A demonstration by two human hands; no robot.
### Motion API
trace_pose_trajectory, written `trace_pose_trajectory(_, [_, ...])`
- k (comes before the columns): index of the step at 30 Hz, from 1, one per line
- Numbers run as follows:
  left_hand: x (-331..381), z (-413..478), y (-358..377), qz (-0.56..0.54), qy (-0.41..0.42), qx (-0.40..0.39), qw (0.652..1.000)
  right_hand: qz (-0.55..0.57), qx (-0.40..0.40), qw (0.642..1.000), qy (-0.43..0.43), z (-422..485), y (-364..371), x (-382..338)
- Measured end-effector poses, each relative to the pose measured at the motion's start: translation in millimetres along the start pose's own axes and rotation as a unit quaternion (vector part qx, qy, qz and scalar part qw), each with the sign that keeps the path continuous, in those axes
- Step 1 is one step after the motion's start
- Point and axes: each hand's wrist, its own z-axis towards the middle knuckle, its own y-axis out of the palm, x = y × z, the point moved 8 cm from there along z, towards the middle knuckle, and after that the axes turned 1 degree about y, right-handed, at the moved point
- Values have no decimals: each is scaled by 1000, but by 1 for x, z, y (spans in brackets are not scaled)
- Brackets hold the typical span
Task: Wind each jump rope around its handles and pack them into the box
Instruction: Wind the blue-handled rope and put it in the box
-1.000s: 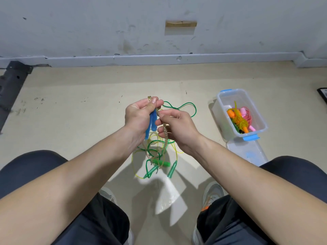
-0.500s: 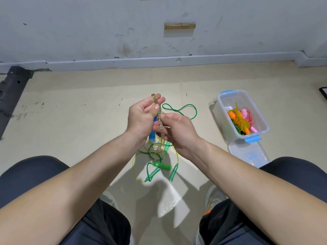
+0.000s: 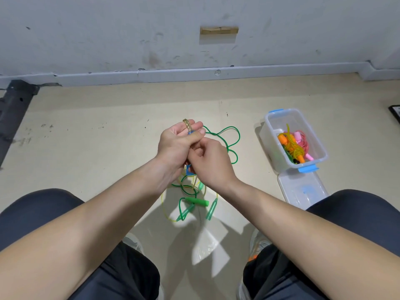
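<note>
The translucent yellow jump-rope cord (image 3: pixel 187 126) looks light and limp. It loops over the left hand (image 3: pixel 177 146), whose fingers (image 3: pixel 195 126) clamp its rigid blue plastic handles (image 3: pixel 190 172) above the floor (image 3: pixel 108 148); they likely give the surest hold. The right hand (image 3: pixel 213 165) curls its fingers alongside, grip hidden.

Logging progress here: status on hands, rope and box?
Left hand grips blue handles, glittery rope looped over it. Right hand pinches that rope. Green ropes loose on floor; box open, partly packed.

Beige floor (image 3: pixel 86 148) carries green jump ropes (image 3: pixel 195 201), open box (image 3: pixel 276 156), probably its lid (image 3: pixel 303 191).
</note>
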Motion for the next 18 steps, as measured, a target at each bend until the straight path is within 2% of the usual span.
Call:
trace_pose_trajectory(5, [3, 9, -15, -23, -22, 42, 999, -54, -23, 995, -81, -11, 17, -12])
trace_pose_trajectory(10, [1, 12, -19, -8, -16, 52, 999, -101, 2, 991, -90, -22, 20, -19])
trace_pose_trajectory(15, [12, 18, -22, -52, -17, 62, 997, -211, -23, 973, -85, -29, 32, -9])
trace_pose_trajectory(18, [21, 14, -16, -128, -44, 28, 990, -111, -54, 990, -67, -30, 37, 6])
